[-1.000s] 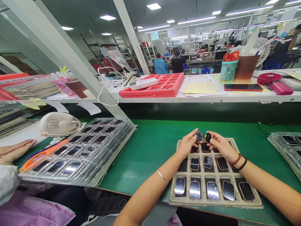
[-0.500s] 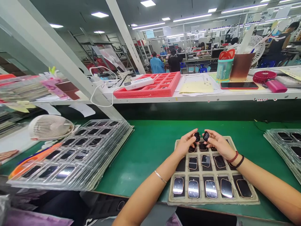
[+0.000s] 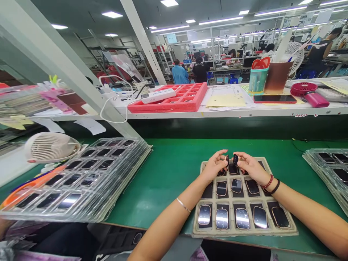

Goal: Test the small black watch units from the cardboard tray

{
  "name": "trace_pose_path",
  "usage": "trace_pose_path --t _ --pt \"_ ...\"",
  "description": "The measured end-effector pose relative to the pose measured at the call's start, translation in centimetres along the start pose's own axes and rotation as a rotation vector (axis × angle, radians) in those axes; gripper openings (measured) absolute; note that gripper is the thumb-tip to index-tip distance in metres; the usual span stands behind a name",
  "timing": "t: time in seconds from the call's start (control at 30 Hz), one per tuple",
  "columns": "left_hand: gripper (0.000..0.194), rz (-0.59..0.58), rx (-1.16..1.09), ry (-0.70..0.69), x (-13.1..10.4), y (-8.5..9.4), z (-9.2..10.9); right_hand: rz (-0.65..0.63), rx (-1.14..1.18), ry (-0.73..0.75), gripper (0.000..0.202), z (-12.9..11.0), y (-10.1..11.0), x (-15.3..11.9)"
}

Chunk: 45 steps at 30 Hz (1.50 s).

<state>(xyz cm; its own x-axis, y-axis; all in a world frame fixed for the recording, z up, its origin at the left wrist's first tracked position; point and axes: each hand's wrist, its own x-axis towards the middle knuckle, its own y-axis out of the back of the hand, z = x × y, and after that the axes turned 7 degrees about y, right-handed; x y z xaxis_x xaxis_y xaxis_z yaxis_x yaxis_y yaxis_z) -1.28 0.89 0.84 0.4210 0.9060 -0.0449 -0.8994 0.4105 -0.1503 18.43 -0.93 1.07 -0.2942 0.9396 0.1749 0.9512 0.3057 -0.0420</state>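
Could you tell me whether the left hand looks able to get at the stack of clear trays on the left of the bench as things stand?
Probably yes, once freed: the left hand pinches a small dark piece over the beige tray, and only bare green bench lies between it and the stack of clear trays.

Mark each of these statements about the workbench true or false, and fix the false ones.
1. Each hand holds one small dark watch-shaped part. True: the left hand holds one dark part, the right hand the other dark part.
2. The hands hover over a red foam tray. False: they are above the beige pulp tray of glossy parts; the red compartment tray sits on the raised shelf.
3. The bench mat is green. True.
4. The stack of clear plastic trays lies to the person's right. False: it lies left, beside the white fan.
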Motion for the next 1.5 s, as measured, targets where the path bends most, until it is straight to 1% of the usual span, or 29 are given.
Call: trace_pose_path --t 0.5,0.8,0.93,1.07,1.13,1.27,1.4,1.5 --pt "0.065 -0.011 0.008 0.016 0.02 -0.05 -0.02 -0.024 -0.014 0.004 0.049 0.28 0.06 0.00" --pt "0.060 -0.024 0.004 0.006 -0.14 -0.24 0.21 -0.033 -0.019 0.014 0.049 0.37 0.06 0.04" --pt "0.062 -0.019 0.001 0.017 -0.20 -0.34 0.24 -0.042 -0.029 0.026 0.048 0.29 -0.06 -0.03" --pt "0.062 -0.044 0.003 0.027 -0.14 -0.27 0.13 -0.050 -0.022 0.030 0.047 0.50 -0.06 0.02" --pt "0.060 -0.025 0.024 0.027 -0.09 -0.21 0.14 -0.036 0.000 0.028 0.047 0.60 0.00 0.09" --pt "0.054 0.064 0.047 0.029 -0.10 -0.31 0.43 0.017 0.066 -0.011 0.049 0.60 0.07 0.22" --pt "0.052 0.070 0.035 0.042 -0.30 -0.64 0.77 -0.005 0.050 -0.007 0.050 0.41 -0.03 0.20" --pt "0.043 0.062 0.047 0.021 -0.39 -0.85 0.74 -0.035 0.007 0.012 0.043 0.20 -0.16 0.05"
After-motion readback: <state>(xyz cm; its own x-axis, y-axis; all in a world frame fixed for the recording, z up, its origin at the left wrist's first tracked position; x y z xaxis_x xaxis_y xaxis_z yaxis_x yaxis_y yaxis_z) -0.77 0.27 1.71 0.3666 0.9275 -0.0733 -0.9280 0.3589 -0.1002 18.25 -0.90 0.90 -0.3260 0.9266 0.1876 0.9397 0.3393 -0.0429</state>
